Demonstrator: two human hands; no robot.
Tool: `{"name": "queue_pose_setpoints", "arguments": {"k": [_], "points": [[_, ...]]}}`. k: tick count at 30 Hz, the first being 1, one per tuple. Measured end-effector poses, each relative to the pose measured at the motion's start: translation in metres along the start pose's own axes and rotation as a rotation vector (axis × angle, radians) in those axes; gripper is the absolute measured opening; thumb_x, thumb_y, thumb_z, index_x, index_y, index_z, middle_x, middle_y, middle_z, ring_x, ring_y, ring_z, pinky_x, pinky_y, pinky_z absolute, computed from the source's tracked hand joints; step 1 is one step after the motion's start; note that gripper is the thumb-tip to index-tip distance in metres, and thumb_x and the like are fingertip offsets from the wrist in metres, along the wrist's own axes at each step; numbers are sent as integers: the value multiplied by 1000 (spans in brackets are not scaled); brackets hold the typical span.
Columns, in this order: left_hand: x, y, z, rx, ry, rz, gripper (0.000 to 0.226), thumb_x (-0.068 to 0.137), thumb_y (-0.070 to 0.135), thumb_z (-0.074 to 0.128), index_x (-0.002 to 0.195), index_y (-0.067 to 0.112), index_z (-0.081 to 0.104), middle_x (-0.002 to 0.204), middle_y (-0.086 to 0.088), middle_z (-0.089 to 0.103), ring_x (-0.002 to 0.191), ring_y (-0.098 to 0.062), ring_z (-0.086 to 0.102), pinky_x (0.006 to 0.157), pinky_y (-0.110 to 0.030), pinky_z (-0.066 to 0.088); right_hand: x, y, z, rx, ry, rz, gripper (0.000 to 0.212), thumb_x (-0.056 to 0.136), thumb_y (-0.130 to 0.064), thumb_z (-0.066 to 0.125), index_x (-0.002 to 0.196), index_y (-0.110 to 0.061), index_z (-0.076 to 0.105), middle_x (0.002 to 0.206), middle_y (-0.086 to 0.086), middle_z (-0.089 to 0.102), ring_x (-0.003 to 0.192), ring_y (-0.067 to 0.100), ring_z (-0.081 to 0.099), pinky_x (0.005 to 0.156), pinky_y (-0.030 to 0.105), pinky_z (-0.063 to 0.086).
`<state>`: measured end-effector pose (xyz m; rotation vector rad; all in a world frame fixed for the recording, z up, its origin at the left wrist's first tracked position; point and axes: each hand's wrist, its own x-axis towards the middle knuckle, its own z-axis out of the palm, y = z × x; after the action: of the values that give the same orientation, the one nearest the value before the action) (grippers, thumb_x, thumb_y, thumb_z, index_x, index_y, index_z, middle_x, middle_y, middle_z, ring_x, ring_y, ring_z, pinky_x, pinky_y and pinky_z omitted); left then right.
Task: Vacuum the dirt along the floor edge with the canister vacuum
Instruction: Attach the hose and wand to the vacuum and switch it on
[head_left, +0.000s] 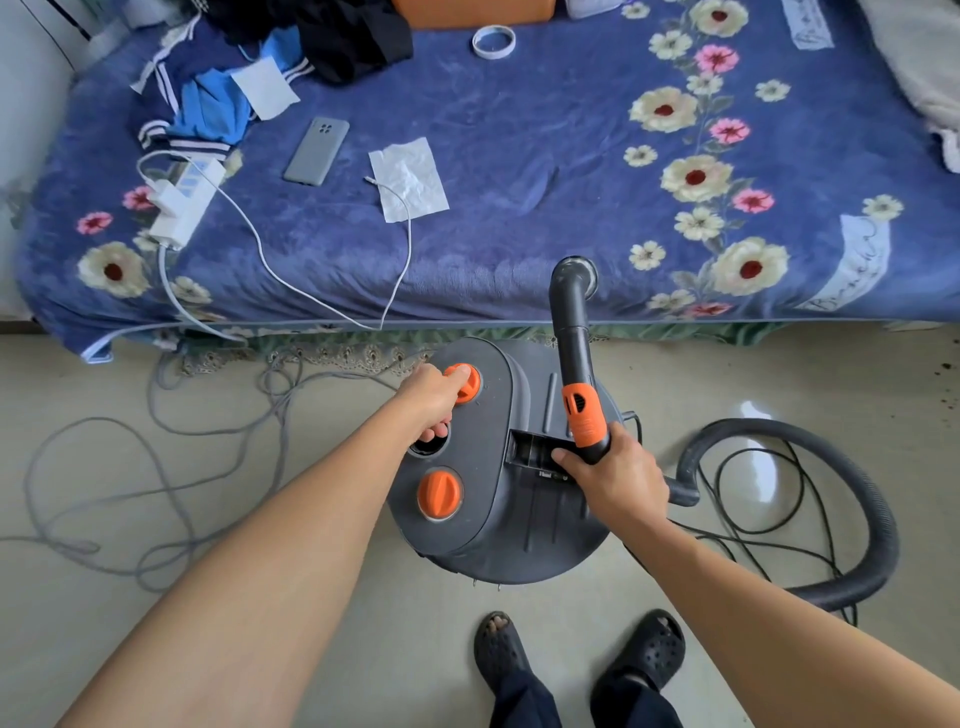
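A grey canister vacuum (519, 530) stands on the pale floor in front of the bed. It has two orange knobs on top. My left hand (434, 400) reaches over the lid, thumb on the upper orange knob (465, 382), fingers curled beside a round opening. My right hand (618, 478) grips the black and orange hose handle (584, 421), whose grey nozzle (571, 280) points up toward the bed edge. The ribbed black hose (872, 514) loops on the floor to the right. Dark dirt specks (940, 384) lie at the far right of the floor.
A bed with a blue floral blanket (519, 156) fills the top, carrying a phone (317, 150), power strip (184, 202), tissues and clothes. Grey cables (156, 467) tangle on the floor at left, a thin black cord (753, 499) at right. My sandalled feet (576, 660) stand below the vacuum.
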<state>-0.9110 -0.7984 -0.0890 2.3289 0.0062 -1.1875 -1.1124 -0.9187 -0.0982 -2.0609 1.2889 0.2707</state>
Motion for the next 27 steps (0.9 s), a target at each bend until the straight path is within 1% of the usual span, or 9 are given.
{"name": "queue_pose_setpoints", "arguments": {"k": [2,3,5,7,9,11,17,22,27], "points": [[-7,-10,1,68,88,74,56,97,50,35,76,3,57,63,-20,61,54,-28,55,49,-27,40,1,0,-1,-1,0,-5,45,78,-59,70,87,-21,48,73,-7,55,78,27,57,68,35,44],[-13,-18,2,100,138,95,60,96,52,33,74,3,59,68,-24,65,58,-30,60,56,-30,46,2,1,0,-2,-1,-5,45,78,-59,70,88,-21,48,73,-7,55,78,27,57,68,35,44],[-24,-40,8,198,216,117,66,90,57,29,81,2,62,80,-27,68,71,-37,66,74,-39,54,2,2,0,-3,0,-3,45,78,-59,70,88,-21,49,73,-7,55,78,28,57,68,35,44],[-39,-63,16,323,217,118,60,90,56,30,84,5,60,93,-25,67,85,-40,63,81,-41,52,2,4,0,0,6,-4,46,78,-59,70,89,-20,50,73,-5,56,77,28,57,67,36,44],[-54,-82,22,439,192,114,53,94,55,36,91,8,59,103,-22,65,96,-39,60,79,-37,47,1,4,0,5,4,-8,46,79,-58,70,90,-19,50,75,-3,57,77,29,57,67,36,43],[-66,-94,26,502,183,107,53,94,57,38,100,7,57,108,-21,63,101,-39,58,77,-38,43,1,2,0,11,4,-9,46,78,-58,70,91,-19,51,76,-2,58,78,29,56,67,35,42],[-76,-92,37,572,187,112,48,103,40,27,113,4,57,120,-23,60,108,-38,55,82,-37,42,1,4,0,14,-3,-12,46,78,-58,70,92,-19,52,79,-1,60,78,30,58,69,36,46],[-74,-96,40,468,191,80,49,103,37,27,113,1,59,117,-25,61,107,-40,55,84,-39,43,0,3,2,15,0,-25,46,78,-58,71,94,-19,53,77,-3,58,79,29,57,69,35,43],[-70,-99,42,375,182,31,48,100,36,28,103,-1,59,101,-29,65,92,-43,64,80,-43,53,0,5,3,5,-6,-22,47,78,-60,70,94,-19,53,78,-2,58,80,29,58,70,36,45]]}}
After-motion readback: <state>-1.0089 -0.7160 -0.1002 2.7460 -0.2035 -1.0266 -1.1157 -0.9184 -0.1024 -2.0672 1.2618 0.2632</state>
